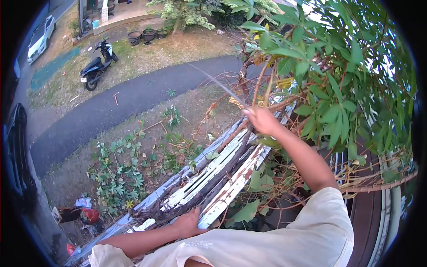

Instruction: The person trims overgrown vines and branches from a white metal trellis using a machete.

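Observation:
My right hand (262,119) is closed round the near end of a long thin blade (215,81), which points up and left over the path. Beside it rise brown branches (257,86), and cut yellowish wood shows just left of the hand. My left hand (189,222) lies with its fingers on the white, peeling slatted structure (229,193), next to dark woody stems (200,196) that run along the slats. No object shows in the left hand. Leafy branches (331,102) hang to the right of my right arm.
Far below are a paved path (129,95), a parked scooter (98,64), a white car (42,39) and a dark car (20,151). Fallen leafy cuttings (120,178) lie on the ground. Tangled vines (284,196) fill the space under my right arm.

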`<state>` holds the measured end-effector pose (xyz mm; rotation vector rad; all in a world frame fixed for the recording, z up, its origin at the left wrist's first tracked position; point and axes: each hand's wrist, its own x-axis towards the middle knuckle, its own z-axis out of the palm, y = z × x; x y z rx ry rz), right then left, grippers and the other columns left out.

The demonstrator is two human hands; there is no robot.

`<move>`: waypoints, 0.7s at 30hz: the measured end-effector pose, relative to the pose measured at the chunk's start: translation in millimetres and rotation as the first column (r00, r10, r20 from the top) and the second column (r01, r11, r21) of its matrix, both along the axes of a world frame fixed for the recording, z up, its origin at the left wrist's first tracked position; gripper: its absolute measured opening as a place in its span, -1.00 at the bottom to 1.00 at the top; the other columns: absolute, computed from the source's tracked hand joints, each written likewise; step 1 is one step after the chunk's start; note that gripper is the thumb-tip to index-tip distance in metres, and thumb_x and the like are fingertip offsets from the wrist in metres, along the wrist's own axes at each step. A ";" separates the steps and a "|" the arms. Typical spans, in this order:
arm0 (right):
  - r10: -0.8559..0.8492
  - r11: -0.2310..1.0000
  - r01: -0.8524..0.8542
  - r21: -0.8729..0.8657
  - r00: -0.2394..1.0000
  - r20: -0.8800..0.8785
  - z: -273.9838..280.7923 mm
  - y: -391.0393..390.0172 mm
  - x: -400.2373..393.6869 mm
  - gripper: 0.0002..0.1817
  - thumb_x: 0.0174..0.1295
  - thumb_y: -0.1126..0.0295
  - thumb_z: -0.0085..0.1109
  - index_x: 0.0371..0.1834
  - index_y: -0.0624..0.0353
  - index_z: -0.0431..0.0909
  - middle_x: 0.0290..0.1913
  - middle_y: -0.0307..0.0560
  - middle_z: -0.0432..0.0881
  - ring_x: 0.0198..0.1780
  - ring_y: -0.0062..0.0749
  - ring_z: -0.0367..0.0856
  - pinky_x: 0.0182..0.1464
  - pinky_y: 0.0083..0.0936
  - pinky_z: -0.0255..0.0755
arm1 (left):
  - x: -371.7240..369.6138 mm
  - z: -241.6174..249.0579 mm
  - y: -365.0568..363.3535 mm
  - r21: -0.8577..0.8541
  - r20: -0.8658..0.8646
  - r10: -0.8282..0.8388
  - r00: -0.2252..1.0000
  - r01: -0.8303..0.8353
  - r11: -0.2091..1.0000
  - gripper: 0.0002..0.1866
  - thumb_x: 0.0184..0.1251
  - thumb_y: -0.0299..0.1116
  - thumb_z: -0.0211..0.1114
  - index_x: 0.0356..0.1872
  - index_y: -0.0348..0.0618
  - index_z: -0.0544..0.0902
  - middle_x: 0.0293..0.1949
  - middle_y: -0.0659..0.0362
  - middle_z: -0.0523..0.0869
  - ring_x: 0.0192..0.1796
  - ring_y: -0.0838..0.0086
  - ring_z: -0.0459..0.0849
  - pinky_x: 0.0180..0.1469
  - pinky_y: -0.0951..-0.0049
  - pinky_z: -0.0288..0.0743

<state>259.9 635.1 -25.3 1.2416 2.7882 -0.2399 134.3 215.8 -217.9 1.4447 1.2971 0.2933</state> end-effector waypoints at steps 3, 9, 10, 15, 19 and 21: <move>0.180 0.970 -0.215 -0.110 0.947 -0.266 50.3 -77.1 -101.0 -0.42 0.66 -0.15 -0.05 0.03 0.22 0.66 -0.12 0.25 0.70 -0.06 0.26 0.73 0.04 0.09 0.57 | 1.4 -4.4 -1.1 0.012 0.013 0.008 1.000 -0.008 1.000 0.21 0.27 0.15 0.56 0.61 -0.53 0.06 0.37 -0.56 0.51 0.31 -0.32 0.67 0.38 -0.02 0.59; 0.753 0.656 -0.627 0.420 0.581 -0.310 111.0 -152.0 -198.9 -0.53 0.58 -0.15 0.16 0.00 0.09 0.60 -0.20 0.02 0.75 -0.33 -0.05 0.81 -0.31 -0.19 0.68 | 2.6 5.0 3.0 -0.006 -0.021 0.021 1.000 -0.022 1.000 0.23 0.25 0.16 0.56 0.64 -0.49 0.06 0.35 -0.54 0.53 0.30 -0.31 0.68 0.37 -0.03 0.58; 0.811 0.584 -0.562 0.585 0.423 -0.404 94.5 -133.1 -201.0 -0.54 0.56 -0.14 0.19 -0.04 0.08 0.60 -0.20 -0.02 0.76 -0.31 -0.11 0.81 -0.33 -0.26 0.69 | 2.2 4.2 2.8 -0.012 -0.033 0.030 0.999 -0.030 0.999 0.23 0.25 0.16 0.56 0.64 -0.49 0.06 0.35 -0.54 0.53 0.30 -0.31 0.68 0.37 -0.03 0.58; 0.472 0.803 -0.270 0.531 0.833 -0.290 -61.1 127.9 -3.7 -0.62 0.61 0.08 0.11 0.32 -0.10 0.73 0.13 0.02 0.81 0.04 0.01 0.82 0.10 -0.12 0.65 | 4.3 -10.1 -2.9 0.027 0.000 0.053 0.999 -0.053 0.998 0.21 0.26 0.18 0.54 0.63 -0.49 0.08 0.36 -0.52 0.54 0.30 -0.33 0.67 0.35 -0.05 0.59; -0.863 0.470 0.713 -0.521 0.495 -0.101 -107.2 205.1 157.5 -0.54 0.63 0.12 0.00 0.43 0.01 0.66 0.19 0.20 0.78 0.03 0.06 0.81 0.13 -0.14 0.66 | 7.7 -27.1 -0.1 0.040 0.010 0.040 0.999 -0.040 0.998 0.23 0.24 0.18 0.56 0.62 -0.53 0.08 0.40 -0.50 0.52 0.32 -0.32 0.67 0.37 -0.03 0.58; -0.525 0.833 0.488 -0.260 0.846 -0.094 -114.4 199.0 156.8 -0.54 0.66 0.04 -0.05 0.34 -0.03 0.71 -0.12 0.16 0.75 -0.25 -0.08 0.77 -0.17 -0.18 0.65 | 10.5 -34.7 -13.4 0.070 0.065 0.039 0.997 -0.043 0.997 0.24 0.24 0.18 0.56 0.63 -0.52 0.07 0.40 -0.52 0.51 0.32 -0.33 0.66 0.37 -0.04 0.58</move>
